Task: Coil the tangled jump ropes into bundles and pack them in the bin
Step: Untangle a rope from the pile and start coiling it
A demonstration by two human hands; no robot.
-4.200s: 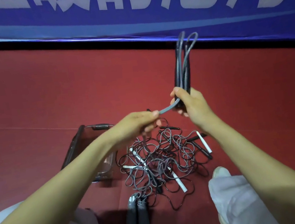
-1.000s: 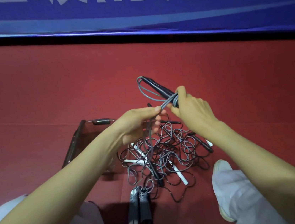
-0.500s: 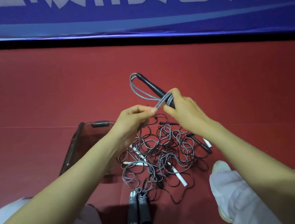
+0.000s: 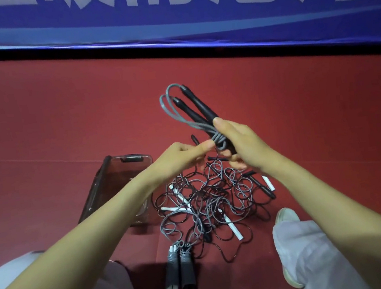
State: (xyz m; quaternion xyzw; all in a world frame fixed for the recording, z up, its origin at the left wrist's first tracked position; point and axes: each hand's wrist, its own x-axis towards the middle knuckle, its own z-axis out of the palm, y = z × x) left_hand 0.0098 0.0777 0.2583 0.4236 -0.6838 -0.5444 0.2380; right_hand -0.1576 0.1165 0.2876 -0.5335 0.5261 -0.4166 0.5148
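Note:
My right hand (image 4: 240, 145) grips a coiled grey jump rope bundle (image 4: 195, 112) by its two black handles, which point up and to the left. The fingers of my left hand (image 4: 181, 157) pinch the grey cord where it wraps around the handles. Below both hands a tangled pile of jump ropes (image 4: 211, 202) with grey and black cords and white handles lies on the red floor. A clear plastic bin (image 4: 116, 189) stands left of the pile, partly hidden behind my left forearm.
A finished bundle with grey handles (image 4: 180, 275) lies on the floor close to me. My knees and a white shoe (image 4: 287, 216) frame the pile on both sides. A blue banner (image 4: 168, 15) runs along the far edge of the red floor.
The bundle has tipped from upright to leaning up-left. The loose cord my left hand held out is now wound tight around the handles, and my left fingers have closed in on the wrap.

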